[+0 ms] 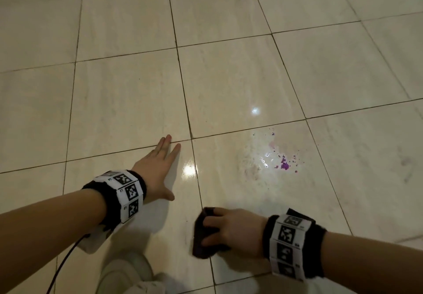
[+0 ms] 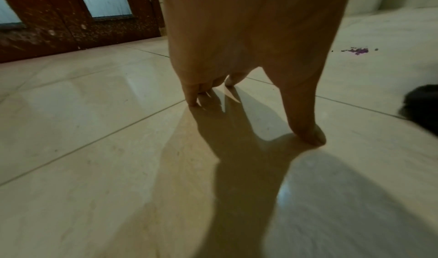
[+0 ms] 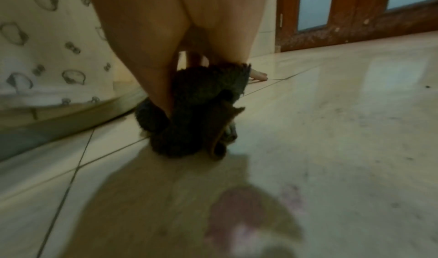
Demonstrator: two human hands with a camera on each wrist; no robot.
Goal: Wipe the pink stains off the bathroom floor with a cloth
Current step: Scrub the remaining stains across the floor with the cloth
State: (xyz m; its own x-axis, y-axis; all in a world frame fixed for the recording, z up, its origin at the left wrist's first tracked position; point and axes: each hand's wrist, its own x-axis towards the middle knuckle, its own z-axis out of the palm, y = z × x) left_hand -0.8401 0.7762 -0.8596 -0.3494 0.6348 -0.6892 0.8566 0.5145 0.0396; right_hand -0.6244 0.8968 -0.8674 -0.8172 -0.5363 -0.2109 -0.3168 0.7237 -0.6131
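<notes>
Right hand (image 1: 231, 232) clenched around a dark cloth (image 1: 203, 236), pressed to the tiled floor (image 1: 128, 97); fingertips buried in fabric. Left hand (image 1: 158, 168) released, fingers straight, propped on a tile. Pink stains (image 1: 285, 163) beyond the cloth, well apart. Wristband markers (image 1: 129, 190) patterned, tiny print unreadable. Door (image 2: 78, 22) cut off above.

Tiled floor (image 1: 128, 92), pink stains (image 1: 285, 164), cloth (image 1: 202, 236)
</notes>
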